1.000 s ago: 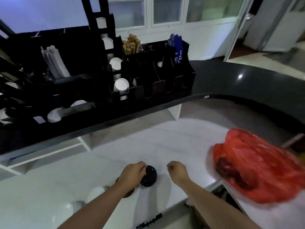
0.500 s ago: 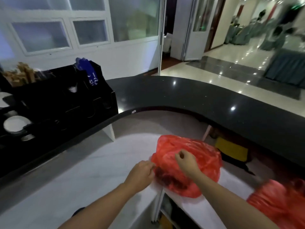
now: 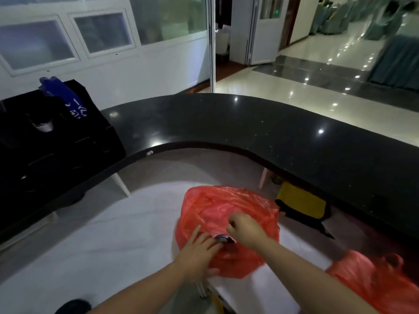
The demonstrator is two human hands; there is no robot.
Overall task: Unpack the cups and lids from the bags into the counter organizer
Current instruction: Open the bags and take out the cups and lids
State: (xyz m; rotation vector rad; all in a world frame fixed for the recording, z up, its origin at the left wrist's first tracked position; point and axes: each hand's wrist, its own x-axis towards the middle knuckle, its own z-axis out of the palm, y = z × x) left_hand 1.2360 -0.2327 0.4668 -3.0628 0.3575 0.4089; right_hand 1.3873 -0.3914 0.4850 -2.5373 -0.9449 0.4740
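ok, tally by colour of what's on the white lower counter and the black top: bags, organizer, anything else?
Red bags: 2, one under both hands, one at lower right
Black organizer: 1
Blue packet in the organizer: 1
Dark round lid at the bag mouth: 1
Yellow and black item under the counter: 1
Total: 6

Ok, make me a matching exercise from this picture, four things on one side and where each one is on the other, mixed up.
Things:
1. red bag
2. second red bag
3. black organizer
4. yellow and black item

Places:
A. on the dark counter, far left
B. under the dark counter's overhang
C. on the white worktop, under both hands
D. bottom right corner

Pairs: 1-C, 2-D, 3-A, 4-B
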